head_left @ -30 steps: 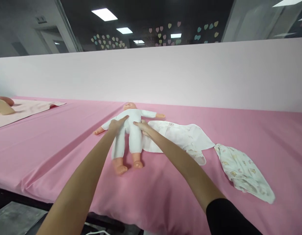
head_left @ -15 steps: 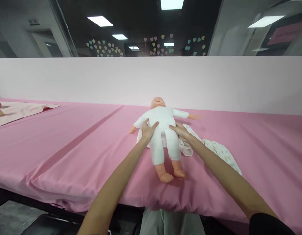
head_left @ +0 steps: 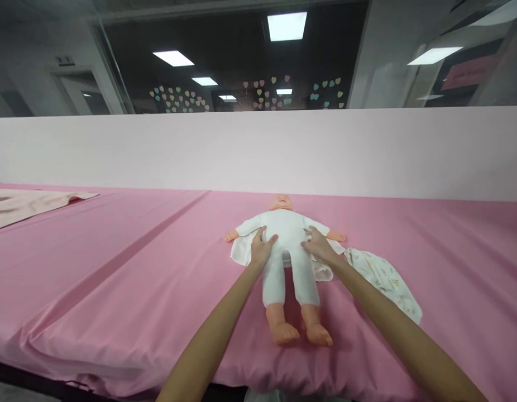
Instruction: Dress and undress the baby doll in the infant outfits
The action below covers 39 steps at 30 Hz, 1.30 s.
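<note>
A baby doll (head_left: 287, 240) in a white bodysuit lies on its back on the pink sheet (head_left: 137, 268), head toward the far wall, bare feet toward me. My left hand (head_left: 262, 248) grips the doll's left side at the waist. My right hand (head_left: 318, 245) grips its other side. Under the doll's back lies a white garment (head_left: 242, 252), spread open, its edges showing on both sides. A printed cream cloth (head_left: 386, 280) lies just right of the doll.
A low pale pink wall (head_left: 258, 151) runs along the far edge of the table. At far left lies a pale pink cloth (head_left: 28, 200). The sheet's front edge (head_left: 95, 368) drops off close to me.
Both hands carried the doll to the right and laid it down on the white garment. The doll now rests flat, its legs closer to the front edge.
</note>
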Motion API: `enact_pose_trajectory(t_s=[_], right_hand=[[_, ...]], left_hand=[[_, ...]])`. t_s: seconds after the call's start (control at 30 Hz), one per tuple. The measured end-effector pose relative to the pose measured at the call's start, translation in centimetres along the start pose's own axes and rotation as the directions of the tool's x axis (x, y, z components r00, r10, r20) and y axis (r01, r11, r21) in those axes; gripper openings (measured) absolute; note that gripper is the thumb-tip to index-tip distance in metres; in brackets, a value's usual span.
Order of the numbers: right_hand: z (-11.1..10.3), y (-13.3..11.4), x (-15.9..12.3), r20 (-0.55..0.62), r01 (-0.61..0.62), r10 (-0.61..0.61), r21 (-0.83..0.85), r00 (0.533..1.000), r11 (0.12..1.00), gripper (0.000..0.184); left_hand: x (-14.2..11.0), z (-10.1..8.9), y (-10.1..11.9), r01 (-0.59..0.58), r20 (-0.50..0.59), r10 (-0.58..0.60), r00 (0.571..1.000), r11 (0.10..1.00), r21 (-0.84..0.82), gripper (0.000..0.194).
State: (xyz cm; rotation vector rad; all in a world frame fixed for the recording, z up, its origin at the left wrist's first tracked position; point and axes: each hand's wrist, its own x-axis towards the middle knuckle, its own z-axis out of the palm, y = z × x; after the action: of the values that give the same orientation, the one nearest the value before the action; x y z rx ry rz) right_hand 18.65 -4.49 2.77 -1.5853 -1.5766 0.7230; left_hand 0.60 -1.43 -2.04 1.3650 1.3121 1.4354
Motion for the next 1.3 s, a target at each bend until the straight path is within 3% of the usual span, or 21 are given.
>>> enact_pose_trajectory(t_s=[0.07,0.1,0.2,0.27,0.33,0.43,0.57,0.63,0.7,0.73,0.8,0.87,0.93,1.0,1.07,1.17,1.23,1.3], right_hand=[[0.8,-2.2,1.2,-0.118,0.156,-0.185,-0.22,0.976,0.963,0.061],[1.6,-3.4,2.0,-0.1,0.237,-0.275,-0.288,0.956,0.928,0.062],[5.8,-6.7,5.0,0.169,0.454,-0.422,-0.391,0.891,0.801,0.066],[9.0,-8.1,7.1,0.358,0.563,-0.435,-0.486,0.826,0.669,0.074],[11.6,-8.6,9.0,0.476,0.61,-0.388,-0.536,0.789,0.583,0.075],[13.4,-8.5,11.0,0.53,0.62,-0.346,-0.523,0.774,0.586,0.056],[12.0,-7.9,12.5,0.439,0.606,-0.426,-0.463,0.791,0.647,0.031],[10.3,-7.4,12.9,0.231,0.507,-0.453,-0.344,0.861,0.79,0.031],[8.8,-6.7,13.2,-0.069,0.35,-0.347,0.037,0.935,0.936,0.03],[8.1,-6.4,13.2,-0.179,0.283,-0.237,0.299,0.955,0.911,0.029],[7.4,-5.6,13.1,-0.241,0.225,-0.073,0.701,0.968,0.677,0.029],[7.4,-5.2,12.9,-0.221,0.215,-0.04,0.871,0.975,0.441,0.029],[7.9,-5.0,12.7,-0.192,0.194,-0.038,0.931,0.981,0.309,0.027],[8.7,-5.1,12.7,-0.146,0.144,-0.011,0.954,0.989,0.264,0.027],[9.5,-5.2,12.8,-0.127,0.119,0.011,0.951,0.992,0.287,0.03],[10.3,-5.2,12.7,-0.244,0.214,0.008,0.867,0.97,0.449,0.033],[10.7,-5.1,12.2,-0.428,0.345,-0.019,0.699,0.903,0.626,0.034],[11.3,-5.2,11.4,-0.564,0.442,-0.146,0.435,0.813,0.784,0.038]], left_hand=[[-0.3,-0.1,-0.3,-0.015,-0.012,0.015,1.0,1.0,0.008,0.056],[-0.4,-0.2,-0.4,-0.019,-0.019,0.02,1.0,1.0,0.017,0.055],[-0.7,-0.2,-0.6,-0.04,-0.025,0.041,0.999,0.999,0.025,0.046],[-0.9,-0.1,-0.5,-0.07,-0.032,0.07,0.997,0.998,0.007,0.035],[-1.1,0.0,-0.4,-0.076,-0.059,0.075,0.995,0.997,-0.019,0.027],[-1.6,0.3,-0.3,-0.082,-0.075,0.074,0.994,0.991,-0.109,0.022],[-1.9,0.3,-0.3,-0.159,-0.069,0.152,0.986,0.981,-0.108,0.023],[-1.7,0.3,-0.5,-0.175,-0.07,0.174,0.982,0.985,-0.003,0.022],[-1.5,0.3,-0.6,-0.168,-0.044,0.174,0.984,0.979,0.113,0.021],[-1.4,0.2,-0.7,-0.165,-0.034,0.174,0.984,0.971,0.173,0.021],[-1.3,0.0,-0.6,-0.184,-0.042,0.205,0.978,0.937,0.298,0.022],[-1.0,-0.6,-0.2,-0.22,-0.081,0.278,0.957,0.88,0.42,0.023],[-0.3,-1.5,0.2,-0.229,-0.137,0.344,0.929,0.824,0.519,0.023],[1.1,-2.4,0.4,-0.154,-0.191,0.333,0.923,0.777,0.61,0.025],[3.1,-3.0,0.2,-0.008,-0.222,0.231,0.947,0.71,0.704,0.028],[6.4,-2.6,-0.7,0.176,-0.264,0.056,0.963,0.613,0.77,0.045],[8.2,-1.6,-1.5,0.221,-0.273,-0.003,0.962,0.597,0.771,0.063],[9.3,-0.5,-2.0,0.211,-0.241,-0.027,0.97,0.588,0.781,0.064]])
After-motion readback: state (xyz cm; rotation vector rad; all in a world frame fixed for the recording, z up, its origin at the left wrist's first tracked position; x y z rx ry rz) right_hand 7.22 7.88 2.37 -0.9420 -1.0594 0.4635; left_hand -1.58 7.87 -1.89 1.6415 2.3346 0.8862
